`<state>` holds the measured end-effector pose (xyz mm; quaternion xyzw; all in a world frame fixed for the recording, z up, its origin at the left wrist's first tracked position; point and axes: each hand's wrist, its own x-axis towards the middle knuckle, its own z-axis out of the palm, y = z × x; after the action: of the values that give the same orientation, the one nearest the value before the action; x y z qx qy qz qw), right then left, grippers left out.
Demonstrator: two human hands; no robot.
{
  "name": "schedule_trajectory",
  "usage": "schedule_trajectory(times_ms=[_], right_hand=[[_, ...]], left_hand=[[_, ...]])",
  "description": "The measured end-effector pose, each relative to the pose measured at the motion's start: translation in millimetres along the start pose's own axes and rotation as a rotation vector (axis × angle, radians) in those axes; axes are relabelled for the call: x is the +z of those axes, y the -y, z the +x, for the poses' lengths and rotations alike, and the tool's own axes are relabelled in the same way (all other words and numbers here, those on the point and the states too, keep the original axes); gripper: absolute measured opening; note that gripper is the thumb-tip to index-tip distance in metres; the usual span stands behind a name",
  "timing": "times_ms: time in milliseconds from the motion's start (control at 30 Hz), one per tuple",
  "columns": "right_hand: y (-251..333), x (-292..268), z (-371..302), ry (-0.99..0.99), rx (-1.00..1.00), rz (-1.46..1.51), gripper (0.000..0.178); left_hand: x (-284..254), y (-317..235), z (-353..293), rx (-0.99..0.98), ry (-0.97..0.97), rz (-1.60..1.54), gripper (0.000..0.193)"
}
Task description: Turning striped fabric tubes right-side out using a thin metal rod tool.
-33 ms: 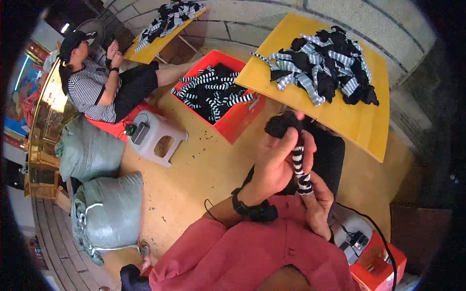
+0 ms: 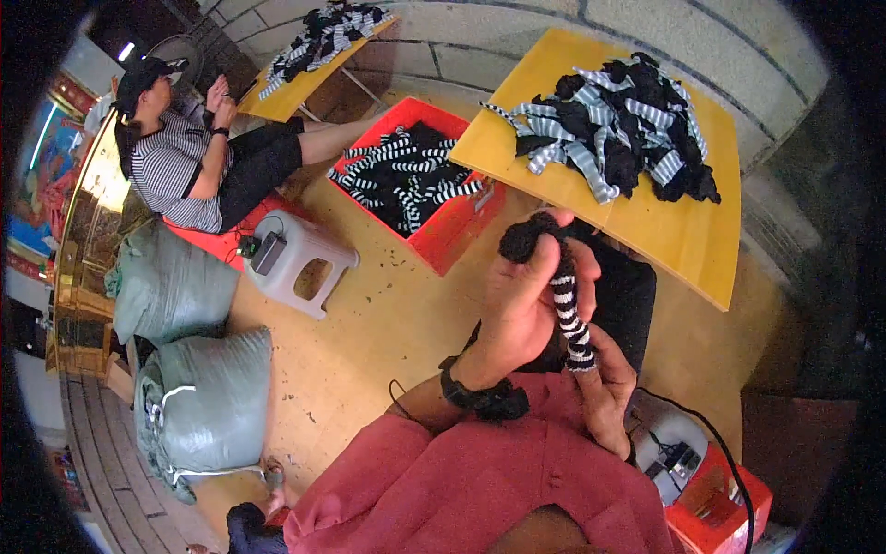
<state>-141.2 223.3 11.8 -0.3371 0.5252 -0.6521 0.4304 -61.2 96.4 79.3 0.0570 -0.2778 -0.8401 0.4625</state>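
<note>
A black-and-white striped knitted tube with a bunched black end stretches between my hands, above my lap. My left hand is closed around the upper part, its thumb pressing the black bunch. Lower down, my right hand grips the striped open end. Whether some of its fingers are inside the tube cannot be made out. Beyond my hands, a red box holds many similar black and striped knitted pieces.
A yellow table at the right bears a knitted heap. Leftward are a seated person, a grey stool and stuffed green sacks. Another piled table stands far back. A black cable hangs by a red container, lower right.
My left hand has shifted slightly left with the black end. A little more of the striped tube shows between my hands. My right hand has hardly moved.
</note>
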Motion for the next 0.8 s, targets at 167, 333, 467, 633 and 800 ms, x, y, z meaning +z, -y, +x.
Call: schedule_trajectory(times_ms=[167, 333, 467, 633, 800], right_hand=[[12.3, -13.5, -7.0, 0.008, -0.068, -0.375, 0.033], [13.0, -17.3, 2.4, 0.009, -0.237, -0.492, 0.032], [9.1, -10.4, 1.1, 0.043, -0.007, -0.020, 0.038], [2.9, -13.4, -3.0, 0.076, 0.105, 0.098, 0.040], [-0.9, -12.8, -3.3, 0.006, -0.019, -0.130, 0.040]], left_hand=[[-3.0, -13.1, 0.9, -0.120, 0.015, 0.049, 0.027], [-8.5, 5.1, -4.9, -0.214, 0.276, 0.030, 0.036], [-17.6, 10.5, -6.4, -0.330, 0.303, -0.057, 0.038], [2.2, 5.9, -4.7, -0.157, 0.060, 0.062, 0.026], [5.1, -4.9, 0.6, -0.003, -0.224, 0.145, 0.028]])
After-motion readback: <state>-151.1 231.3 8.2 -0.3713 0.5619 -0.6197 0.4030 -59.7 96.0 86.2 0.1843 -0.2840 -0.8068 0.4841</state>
